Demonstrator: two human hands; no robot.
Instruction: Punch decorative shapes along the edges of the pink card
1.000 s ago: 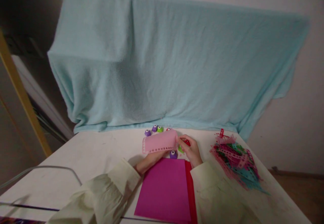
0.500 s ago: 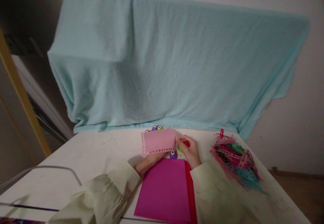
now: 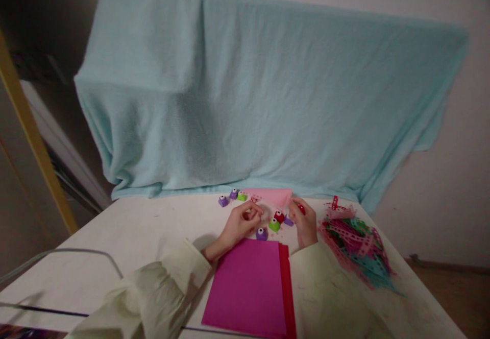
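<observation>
The sheet of pink paper (image 3: pixel 271 196) is at the far side of the worktop (image 3: pixel 161 226), ahead of both hands and close to the foot of the pale blue towel (image 3: pixel 268 99). Its long axis seems to run left to right, and its right end comes to the right hand (image 3: pixel 302 219), which is the nearer of the two and seems to pinch that corner between thumb and fingertips. The left hand (image 3: pixel 245 220) is nearer the wearer than the paper's left part, its fingers curled and the thumb drawn close to them; whether it touches the sheet or has anything small between the fingertips, I cannot tell. Between the hands stand a red punch (image 3: pixel 279 217) and a green punch (image 3: pixel 274 224), with a purple punch (image 3: pixel 262 234) just nearer the wearer. A red round object (image 3: pixel 301 209) shows by the right fingers, but whether they hold it is unclear. Below the hands, magenta paper (image 3: pixel 245 288) lies over red paper (image 3: pixel 290 298), its long axis pointing away from the wearer. A heap of punched paper strips (image 3: pixel 358 242) lies beyond the right hand, to its right.
</observation>
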